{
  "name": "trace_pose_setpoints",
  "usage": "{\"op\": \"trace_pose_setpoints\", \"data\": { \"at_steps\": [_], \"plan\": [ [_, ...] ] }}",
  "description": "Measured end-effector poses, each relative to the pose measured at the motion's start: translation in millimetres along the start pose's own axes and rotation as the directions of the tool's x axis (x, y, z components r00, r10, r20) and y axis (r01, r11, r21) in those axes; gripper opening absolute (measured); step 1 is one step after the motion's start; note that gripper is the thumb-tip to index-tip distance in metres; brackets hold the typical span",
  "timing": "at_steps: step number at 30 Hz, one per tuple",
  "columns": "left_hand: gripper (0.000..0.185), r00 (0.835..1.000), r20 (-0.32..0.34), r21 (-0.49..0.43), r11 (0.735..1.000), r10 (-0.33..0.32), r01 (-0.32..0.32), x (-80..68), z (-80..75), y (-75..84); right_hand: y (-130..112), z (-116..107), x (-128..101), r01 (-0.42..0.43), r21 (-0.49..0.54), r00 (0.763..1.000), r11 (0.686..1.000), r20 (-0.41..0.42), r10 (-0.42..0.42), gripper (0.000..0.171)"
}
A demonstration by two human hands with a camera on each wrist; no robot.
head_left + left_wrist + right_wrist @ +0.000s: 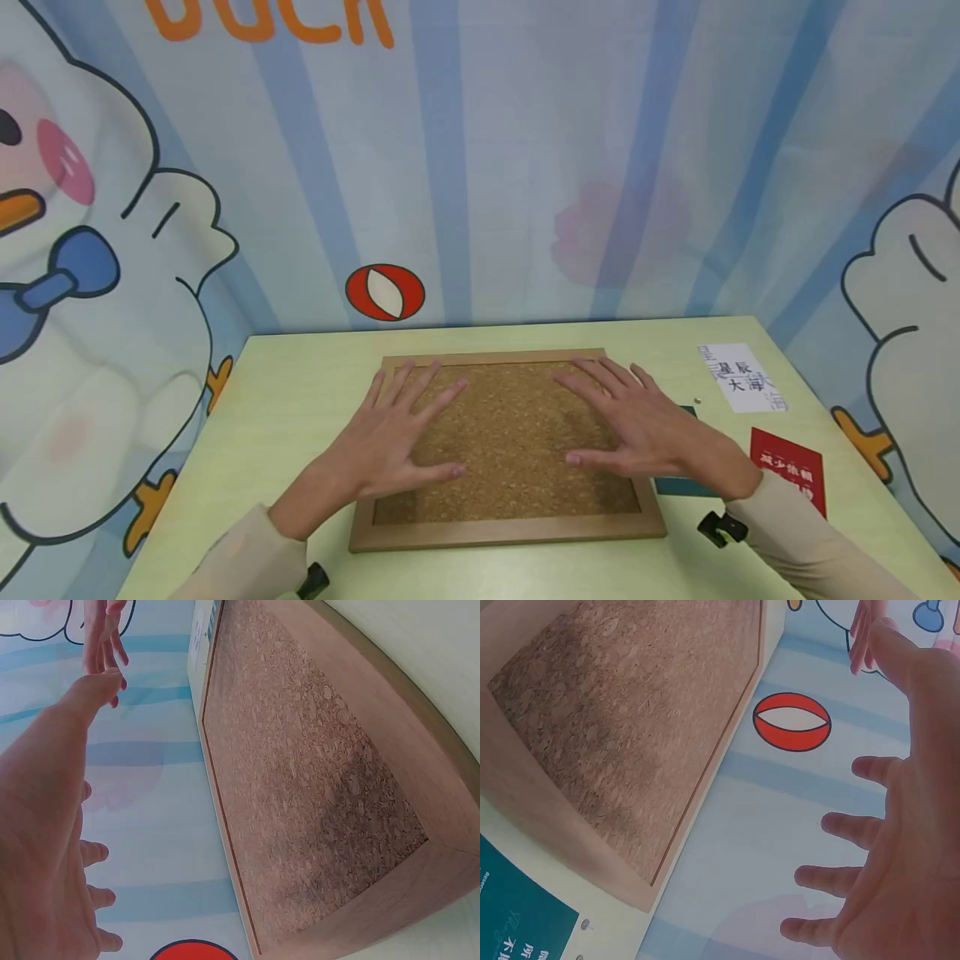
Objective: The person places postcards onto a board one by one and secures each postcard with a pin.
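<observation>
A cork board [510, 450] in a light wooden frame lies on the table. Above its left side my left hand [397, 433] is held with fingers straight and spread, gripping nothing. My right hand [637, 417] hovers likewise over the board's right side, fingers spread and thumb pointing inward. Both wrist views show a gap between each palm and the cork, with soft hand shadows on the cork. In the left wrist view the left hand [45, 832] is seen from the thumb side; the right wrist view shows the right hand [900, 855] with its fingertips apart.
Right of the board lie a teal printed card [684, 487], partly under my right arm, a red card [795, 471] and a white sheet with dark characters [742, 377]. A small pin-like piece [697, 401] sits near them. A printed cartoon backdrop [510, 167] stands behind the table.
</observation>
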State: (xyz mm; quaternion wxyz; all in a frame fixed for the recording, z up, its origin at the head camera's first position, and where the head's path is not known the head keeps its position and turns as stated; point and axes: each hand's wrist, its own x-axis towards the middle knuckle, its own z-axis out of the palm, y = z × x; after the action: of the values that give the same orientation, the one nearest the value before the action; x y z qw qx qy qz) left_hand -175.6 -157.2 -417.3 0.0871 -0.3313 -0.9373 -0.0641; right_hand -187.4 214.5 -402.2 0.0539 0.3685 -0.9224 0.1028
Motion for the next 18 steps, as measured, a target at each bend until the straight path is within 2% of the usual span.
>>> {"op": "trace_pose_setpoints", "data": {
  "at_steps": [11,18],
  "plan": [
    [0.100,0.999,-0.008,-0.026,0.999,-0.032,0.032,-2.6,-3.9,-4.5,13.1,-3.5,-6.8,-0.054,0.027,0.998,0.998,-0.009,0.054,0.091],
    [0.096,0.993,0.021,-0.082,0.990,-0.112,0.114,-5.2,-5.7,-15.3,27.5,-6.3,-18.0,-0.114,0.069,0.993,0.991,-0.015,0.116,0.091]
  ]
}}
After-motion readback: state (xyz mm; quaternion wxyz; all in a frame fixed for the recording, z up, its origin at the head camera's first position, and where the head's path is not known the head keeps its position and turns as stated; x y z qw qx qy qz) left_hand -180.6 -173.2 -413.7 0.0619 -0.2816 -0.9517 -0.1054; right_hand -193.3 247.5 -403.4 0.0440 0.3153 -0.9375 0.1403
